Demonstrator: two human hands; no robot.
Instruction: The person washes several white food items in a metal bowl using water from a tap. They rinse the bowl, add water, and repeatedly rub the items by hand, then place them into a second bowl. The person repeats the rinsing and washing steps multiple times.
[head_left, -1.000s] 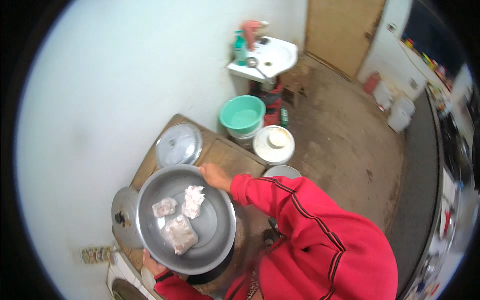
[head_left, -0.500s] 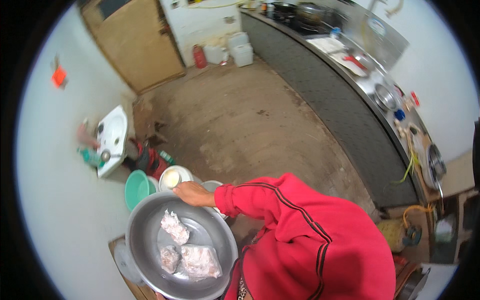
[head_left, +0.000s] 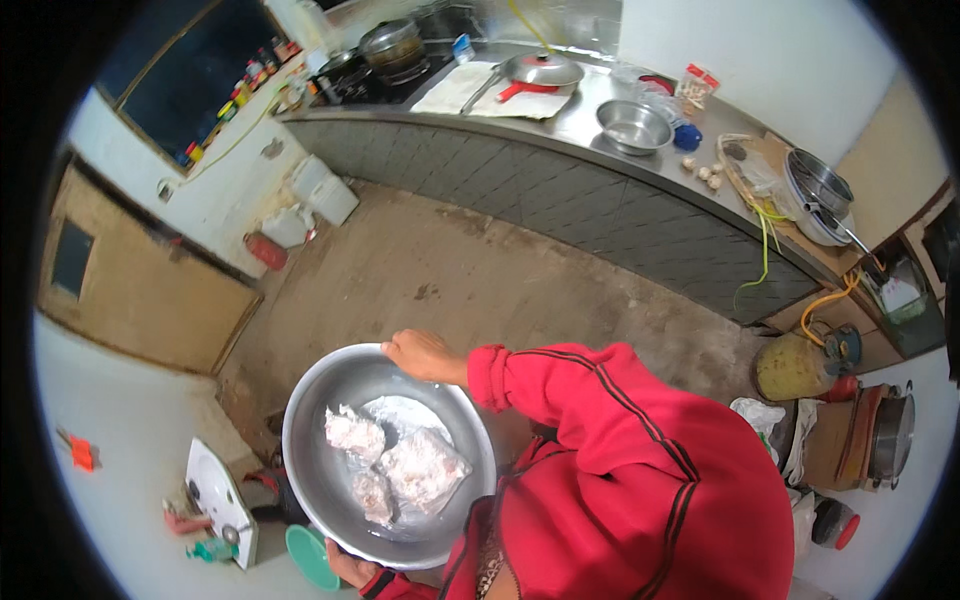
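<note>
A large grey metal basin (head_left: 311, 440) is held tilted in front of my red-sleeved body. My right hand (head_left: 425, 357) grips its far rim, fingers curled over the edge. My left hand (head_left: 350, 568) holds the near rim from below at the lower left; its fingers are partly hidden. Inside the basin lie frosty, pinkish-white lumps that look like frozen meat in clear plastic: a large one (head_left: 425, 468), an upper one (head_left: 354, 432) and a small one (head_left: 373, 496).
The counter (head_left: 560, 165) carries a steel bowl (head_left: 635, 126), a lidded pan (head_left: 540, 70) and a stove with pots. A yellow gas cylinder (head_left: 795, 368) stands at its right end. A white washbasin (head_left: 222, 500) and a green tub (head_left: 312, 556) are at the lower left.
My view has turned right toward the counter. The basin, with the lumps in it, has been carried away from beside the buckets, and my left hand shows more now.
</note>
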